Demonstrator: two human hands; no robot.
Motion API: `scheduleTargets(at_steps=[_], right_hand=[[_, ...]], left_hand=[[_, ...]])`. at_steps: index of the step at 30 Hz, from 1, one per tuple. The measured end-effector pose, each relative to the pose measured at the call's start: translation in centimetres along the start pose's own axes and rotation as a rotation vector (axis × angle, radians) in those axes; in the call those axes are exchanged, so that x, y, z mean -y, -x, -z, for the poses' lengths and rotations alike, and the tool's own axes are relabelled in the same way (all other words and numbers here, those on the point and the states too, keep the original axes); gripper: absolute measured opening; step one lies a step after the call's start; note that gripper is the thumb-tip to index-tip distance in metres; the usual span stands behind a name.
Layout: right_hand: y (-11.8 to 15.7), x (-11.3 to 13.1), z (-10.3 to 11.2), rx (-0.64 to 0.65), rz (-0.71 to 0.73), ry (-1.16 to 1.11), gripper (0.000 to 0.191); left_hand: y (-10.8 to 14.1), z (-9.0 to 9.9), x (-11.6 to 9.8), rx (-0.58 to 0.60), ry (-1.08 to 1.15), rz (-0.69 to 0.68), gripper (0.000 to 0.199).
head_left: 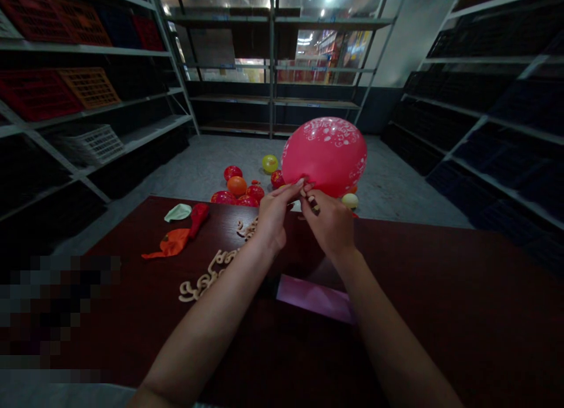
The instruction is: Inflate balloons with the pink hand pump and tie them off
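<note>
An inflated pink-red balloon [326,152] with white print hangs over the far edge of the table, its neck towards me. My left hand [277,211] is closed, thumb and fingertips pinching at the balloon's neck. Beside it, my right hand [329,223] is closed too, its fingertips meeting the left ones at the neck. Small tan bits show between the right fingers; what they are I cannot make out. The neck itself is mostly covered by fingers. Under and left of my left forearm lie several curled tan pieces [205,281].
Flat balloons in pale green [177,213], red [199,218] and orange [173,243] lie on the dark table [440,290]. A purple strip [315,298] sits between my forearms. Several inflated balloons [237,186] rest on the floor beyond. Shelves with crates [88,87] line the sides.
</note>
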State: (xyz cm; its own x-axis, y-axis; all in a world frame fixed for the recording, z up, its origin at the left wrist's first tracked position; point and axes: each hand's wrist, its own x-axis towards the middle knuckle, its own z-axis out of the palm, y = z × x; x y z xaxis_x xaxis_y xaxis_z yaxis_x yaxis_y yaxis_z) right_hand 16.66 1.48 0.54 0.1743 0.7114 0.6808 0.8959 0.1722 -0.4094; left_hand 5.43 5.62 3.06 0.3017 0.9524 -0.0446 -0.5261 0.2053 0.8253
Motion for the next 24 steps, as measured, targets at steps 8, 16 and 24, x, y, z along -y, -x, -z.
scheduleTargets(at_steps=[8, 16, 24], right_hand=[[-1.3, -1.9, 1.5, 0.063, -0.287, -0.844, 0.018], [-1.6, -3.5, 0.5, 0.043, -0.71, -1.343, 0.038], [-0.8, -6.1, -0.5, 0.228, -0.799, -1.288, 0.043]], left_hand=[[-2.1, 1.3, 0.9, 0.116, -0.249, -0.243, 0.028], [-1.0, 2.3, 1.8, 0.295, -1.304, -1.031, 0.019], [-0.9, 2.8, 2.3, 0.665, -1.688, -1.254, 0.024]])
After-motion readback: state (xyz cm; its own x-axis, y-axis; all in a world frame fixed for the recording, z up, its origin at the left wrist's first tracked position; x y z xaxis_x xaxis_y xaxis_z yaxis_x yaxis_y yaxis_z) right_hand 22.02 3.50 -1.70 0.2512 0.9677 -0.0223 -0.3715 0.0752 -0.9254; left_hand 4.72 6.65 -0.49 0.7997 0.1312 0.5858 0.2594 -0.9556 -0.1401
